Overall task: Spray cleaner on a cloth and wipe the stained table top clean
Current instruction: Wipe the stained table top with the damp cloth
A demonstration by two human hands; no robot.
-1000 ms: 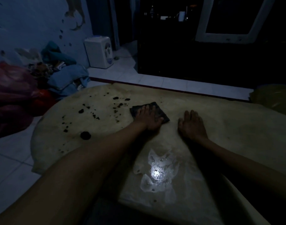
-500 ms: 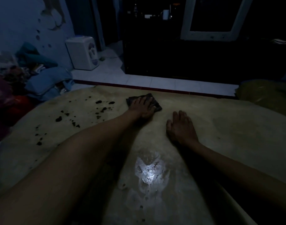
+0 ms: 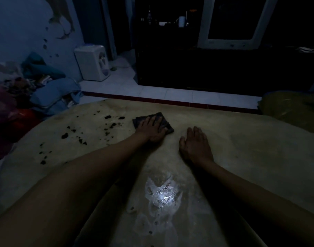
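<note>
A dark folded cloth (image 3: 164,121) lies on the pale round table top (image 3: 242,143), far from me near its middle. My left hand (image 3: 151,129) presses flat on the cloth with its fingers spread and straight. My right hand (image 3: 195,145) rests palm down on the bare table just right of the cloth, apart from it. Dark stains (image 3: 109,124) are scattered over the table's left half, just left of the cloth. A wet shiny patch (image 3: 161,195) glints on the table close to me. No spray bottle is in view.
The room is very dim. A white water dispenser (image 3: 93,62) stands on the tiled floor at the back left. Piled clothes and bags (image 3: 36,90) lie left of the table. A dark cabinet (image 3: 197,68) stands behind, and an olive bundle (image 3: 293,109) sits at the right.
My left hand has slid the cloth away from me and a little left, toward the stains. My right hand has stayed flat on the table. My head has turned slightly.
</note>
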